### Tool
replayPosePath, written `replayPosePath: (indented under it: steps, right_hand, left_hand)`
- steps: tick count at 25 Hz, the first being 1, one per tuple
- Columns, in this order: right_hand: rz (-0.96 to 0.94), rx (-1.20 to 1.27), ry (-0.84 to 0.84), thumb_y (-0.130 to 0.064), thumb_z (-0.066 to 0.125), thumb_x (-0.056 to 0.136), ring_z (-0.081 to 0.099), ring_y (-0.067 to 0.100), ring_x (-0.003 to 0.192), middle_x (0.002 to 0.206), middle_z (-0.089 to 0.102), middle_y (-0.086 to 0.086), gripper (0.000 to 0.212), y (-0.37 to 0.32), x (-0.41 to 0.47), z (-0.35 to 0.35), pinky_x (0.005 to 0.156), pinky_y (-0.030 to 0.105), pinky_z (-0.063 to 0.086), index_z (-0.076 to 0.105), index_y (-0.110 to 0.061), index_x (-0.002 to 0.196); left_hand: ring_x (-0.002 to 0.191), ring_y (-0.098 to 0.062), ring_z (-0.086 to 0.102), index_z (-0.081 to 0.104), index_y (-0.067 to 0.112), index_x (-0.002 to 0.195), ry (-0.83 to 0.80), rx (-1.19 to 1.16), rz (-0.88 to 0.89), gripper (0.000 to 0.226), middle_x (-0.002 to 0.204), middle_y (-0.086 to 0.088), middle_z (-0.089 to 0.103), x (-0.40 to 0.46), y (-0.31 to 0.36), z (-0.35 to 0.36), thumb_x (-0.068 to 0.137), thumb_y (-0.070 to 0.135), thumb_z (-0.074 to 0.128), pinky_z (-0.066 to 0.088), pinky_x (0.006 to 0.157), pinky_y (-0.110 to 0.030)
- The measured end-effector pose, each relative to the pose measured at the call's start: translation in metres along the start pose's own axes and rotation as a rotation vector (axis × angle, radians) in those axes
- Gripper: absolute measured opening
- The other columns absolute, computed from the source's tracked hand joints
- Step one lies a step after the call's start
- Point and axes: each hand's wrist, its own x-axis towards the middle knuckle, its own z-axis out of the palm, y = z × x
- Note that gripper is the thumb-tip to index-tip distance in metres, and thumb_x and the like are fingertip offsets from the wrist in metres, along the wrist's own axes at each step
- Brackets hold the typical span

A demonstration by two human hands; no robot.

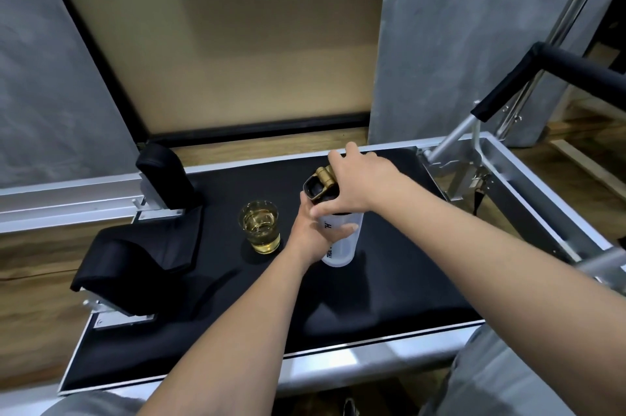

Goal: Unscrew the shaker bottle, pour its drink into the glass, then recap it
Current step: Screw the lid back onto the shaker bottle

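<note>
On a black padded platform point(389, 280) between grey walls, mid-frame, the shaker bottle point(342, 239) was gripped by the left hand point(311, 236), its lid point(320, 188) clasped by the right hand point(359, 178), beside the filled glass point(261, 225).

We observe the left hand point(310, 232) gripping a translucent white plastic shaker bottle point(342, 242) upright on a black padded platform point(389, 280). The right hand point(355, 178) grasps its black-and-gold lid point(320, 186). Just beside stands a clear glass of amber drink point(261, 225).

In front of you the counter point(389, 297) is a black padded platform in a silver metal frame. On it stand a glass point(260, 226) of amber drink and, just to its right, the white shaker bottle point(342, 242); black pads point(135, 256) lie at its left end.
</note>
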Motion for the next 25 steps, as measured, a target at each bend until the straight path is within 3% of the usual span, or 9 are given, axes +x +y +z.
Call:
replayPosePath:
  steps: [2, 4, 8, 11, 14, 17, 20, 22, 25]
  right_hand:
    - [-0.074, -0.093, -0.05, -0.092, 0.068, 0.058, 0.05, 0.036, 0.116, 0.124, 0.048, 0.007, 0.107, 0.003, 0.002, -0.008, 0.079, 0.045, 0.047, 0.043, -0.024, 0.137]
    - [-0.122, -0.028, -0.06, -0.083, 0.074, 0.061, 0.047, 0.034, 0.122, 0.131, 0.051, 0.004, 0.107, 0.008, 0.001, -0.011, 0.087, 0.046, 0.05, 0.041, -0.027, 0.146]
    - [-0.328, 0.107, -0.022, -0.057, 0.079, 0.063, 0.039, 0.023, 0.104, 0.118, 0.049, -0.005, 0.089, 0.022, 0.001, -0.009, 0.079, 0.044, 0.052, 0.042, -0.031, 0.14]
    - [-0.404, 0.046, -0.015, -0.056, 0.077, 0.061, 0.034, 0.021, 0.097, 0.116, 0.049, -0.008, 0.085, 0.025, 0.007, -0.009, 0.066, 0.039, 0.047, 0.042, -0.033, 0.135]
    - [-0.419, 0.057, -0.014, -0.057, 0.074, 0.061, 0.034, 0.021, 0.097, 0.115, 0.048, -0.007, 0.083, 0.027, 0.009, -0.007, 0.073, 0.046, 0.052, 0.041, -0.033, 0.133]
    - [-0.404, 0.131, 0.044, -0.062, 0.067, 0.056, 0.037, 0.023, 0.098, 0.114, 0.05, -0.006, 0.083, 0.028, 0.012, -0.02, 0.078, 0.049, 0.053, 0.044, -0.03, 0.13]
    - [-0.384, 0.121, 0.011, -0.067, 0.063, 0.052, 0.038, 0.023, 0.098, 0.113, 0.05, -0.007, 0.085, 0.023, 0.016, -0.033, 0.075, 0.05, 0.054, 0.043, -0.031, 0.126]
    - [-0.38, 0.095, -0.016, -0.065, 0.066, 0.054, 0.039, 0.024, 0.099, 0.115, 0.049, -0.007, 0.086, 0.019, 0.014, -0.024, 0.072, 0.047, 0.052, 0.041, -0.032, 0.129]
    - [-0.369, 0.126, 0.014, -0.065, 0.07, 0.057, 0.04, 0.025, 0.1, 0.116, 0.047, -0.006, 0.087, 0.023, 0.01, -0.013, 0.072, 0.046, 0.05, 0.039, -0.032, 0.132]
  left_hand:
    - [0.112, 0.017, 0.059, 0.031, 0.064, 0.121, -0.02, 0.005, -0.009, 0.091, 0.131, 0.024, 0.059, -0.003, -0.001, -0.003, 0.074, 0.021, 0.097, 0.048, 0.088, -0.009]
    - [0.108, 0.019, 0.058, 0.032, 0.065, 0.119, -0.028, 0.012, -0.012, 0.091, 0.128, 0.027, 0.059, -0.002, -0.001, -0.002, 0.076, 0.018, 0.097, 0.048, 0.088, -0.009]
    - [0.105, 0.016, 0.06, 0.039, 0.054, 0.113, -0.039, -0.023, -0.036, 0.08, 0.125, 0.021, 0.061, -0.002, -0.004, -0.001, 0.077, 0.01, 0.096, 0.05, 0.086, -0.012]
    - [0.102, 0.021, 0.06, 0.038, 0.051, 0.111, -0.037, -0.028, -0.022, 0.077, 0.124, 0.02, 0.06, -0.003, -0.008, 0.0, 0.076, 0.014, 0.097, 0.047, 0.084, -0.015]
    - [0.099, 0.027, 0.058, 0.038, 0.051, 0.112, -0.032, -0.04, -0.003, 0.078, 0.127, 0.02, 0.06, -0.001, -0.009, -0.003, 0.077, 0.013, 0.097, 0.047, 0.083, -0.011]
    - [0.116, 0.007, 0.063, 0.038, 0.051, 0.114, -0.028, -0.04, -0.006, 0.078, 0.133, 0.011, 0.064, 0.0, -0.01, -0.002, 0.077, 0.013, 0.096, 0.055, 0.097, -0.025]
    - [0.132, -0.018, 0.057, 0.037, 0.039, 0.138, -0.04, -0.034, 0.018, 0.087, 0.146, -0.001, 0.058, 0.001, -0.006, 0.001, 0.079, 0.009, 0.094, 0.051, 0.114, -0.043]
    - [0.134, -0.016, 0.052, 0.03, 0.035, 0.148, -0.03, -0.032, 0.038, 0.099, 0.149, 0.004, 0.053, 0.002, -0.005, 0.001, 0.079, 0.007, 0.094, 0.049, 0.114, -0.039]
    - [0.126, -0.008, 0.056, 0.034, 0.054, 0.123, -0.027, -0.029, 0.003, 0.087, 0.138, 0.014, 0.056, 0.002, -0.008, -0.003, 0.078, 0.011, 0.095, 0.051, 0.099, -0.022]
